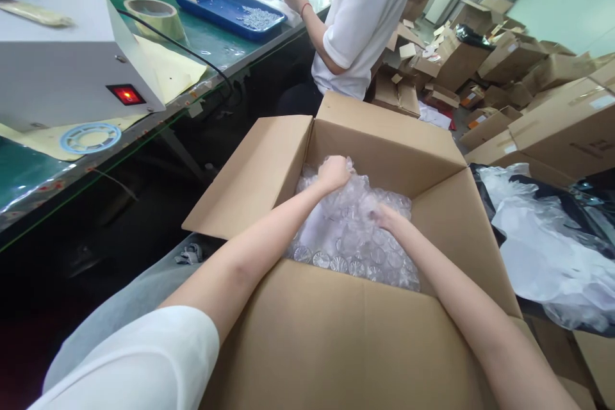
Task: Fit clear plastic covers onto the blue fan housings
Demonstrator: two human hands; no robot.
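Note:
Both my arms reach into an open cardboard box [365, 327] in front of me. Inside lies a clear plastic bag [353, 240] full of small round transparent parts. My left hand [333, 173] is closed in a fist on the top of the bag near the box's far wall. Fingers of my right hand [387, 216] press down into the plastic at the middle of the bag; whether they grip it is hidden.
A green workbench [211, 45] runs along the left with a white machine [67, 51] showing a red lit switch, a tape roll [154, 16] and a blue tray [225, 8]. A person in a white shirt [365, 19] works ahead. Piled cartons [528, 77] and loose plastic bags [552, 250] fill the right.

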